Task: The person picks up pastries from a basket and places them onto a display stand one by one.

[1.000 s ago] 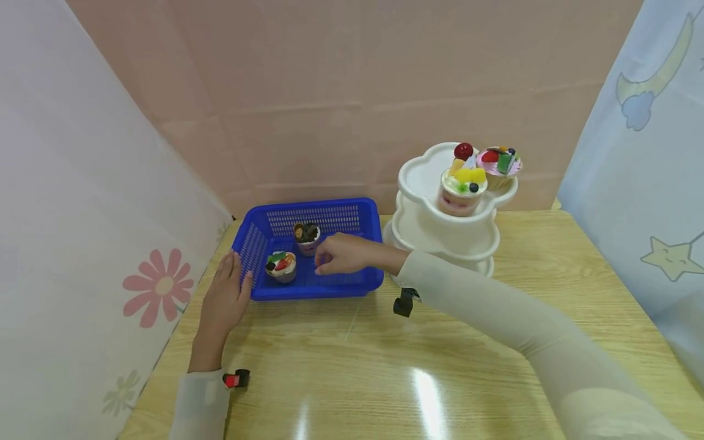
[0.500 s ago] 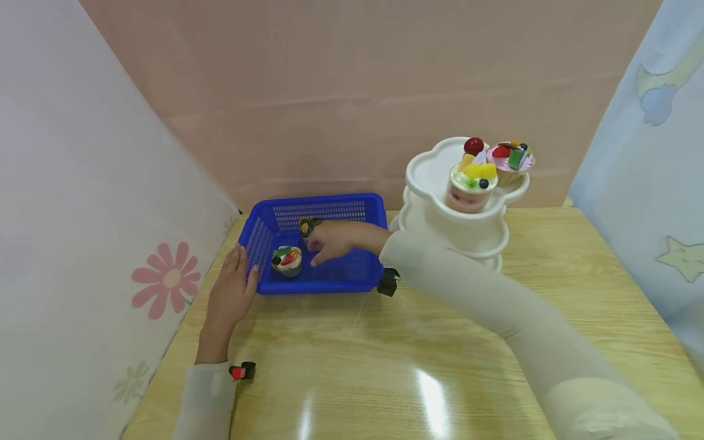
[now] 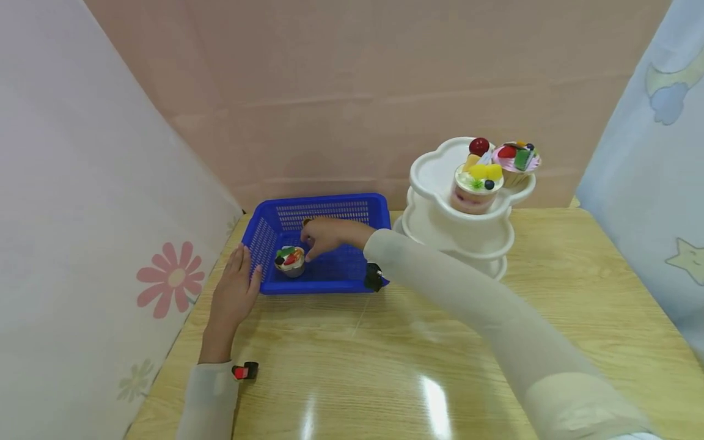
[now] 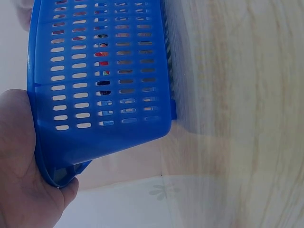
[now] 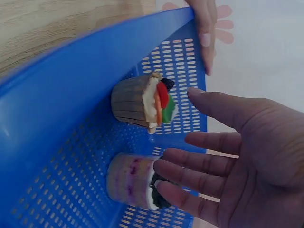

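Observation:
Inside the blue plastic basket (image 3: 319, 286) stand two toy cupcakes. The fruit-topped cupcake (image 3: 290, 263), in a pleated brown cup (image 5: 130, 102), is near the left end. The chocolate-topped cupcake (image 5: 132, 180) has a purple-streaked cup and, in the head view, is mostly hidden behind my right hand (image 3: 326, 237). That hand reaches over the basket, its fingers extended and spread; in the right wrist view the fingertips (image 5: 166, 187) overlap the dark topping. My left hand (image 3: 233, 293) rests on the basket's left rim near the front corner, fingers lying straight along it.
A white tiered stand (image 3: 462, 235) with scalloped trays stands right of the basket. Its top tray holds a fruit-topped cup (image 3: 477, 189) and a pink-frosted cupcake (image 3: 517, 162), with a red cherry (image 3: 479, 146) behind. Curtains border the wooden table (image 3: 352, 360) on three sides.
My right hand has moved left and slightly back in the basket, over the chocolate-topped cupcake, with its fingers opening. The left hand stays on the rim, and the head view has shifted slightly.

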Available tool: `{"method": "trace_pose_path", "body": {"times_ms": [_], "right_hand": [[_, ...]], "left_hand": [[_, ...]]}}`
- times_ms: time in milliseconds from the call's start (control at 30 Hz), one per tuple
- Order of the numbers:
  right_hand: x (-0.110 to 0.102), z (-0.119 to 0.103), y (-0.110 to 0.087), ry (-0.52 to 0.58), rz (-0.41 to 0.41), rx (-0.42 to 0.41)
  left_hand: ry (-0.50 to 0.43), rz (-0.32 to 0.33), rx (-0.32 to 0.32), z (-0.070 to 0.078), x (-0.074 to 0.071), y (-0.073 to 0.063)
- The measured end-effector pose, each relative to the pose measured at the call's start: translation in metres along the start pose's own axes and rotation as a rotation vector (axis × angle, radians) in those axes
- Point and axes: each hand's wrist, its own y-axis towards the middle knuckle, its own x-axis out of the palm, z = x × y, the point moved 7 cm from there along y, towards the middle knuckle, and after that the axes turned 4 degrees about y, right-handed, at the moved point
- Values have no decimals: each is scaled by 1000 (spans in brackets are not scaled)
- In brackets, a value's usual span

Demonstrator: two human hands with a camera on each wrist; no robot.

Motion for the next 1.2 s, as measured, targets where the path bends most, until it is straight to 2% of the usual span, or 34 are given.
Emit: {"method": "trace_pose_path", "body": {"times_ms": [200, 533, 667, 900, 1200], "right_hand": [[2, 9, 13, 16, -1, -15], [6, 13, 28, 3, -96, -10], [7, 15, 33, -5, -106, -7], [22, 19, 41, -1, -141, -18], [27, 16, 49, -13, -143, -40]], "left_hand": [[-19, 10, 0, 2, -1, 2], [-22, 10, 3, 3, -1, 8], [-19, 10, 3, 4, -2, 9], [8, -19, -18, 3, 2, 2], [7, -2, -31, 1, 3, -1]]}}
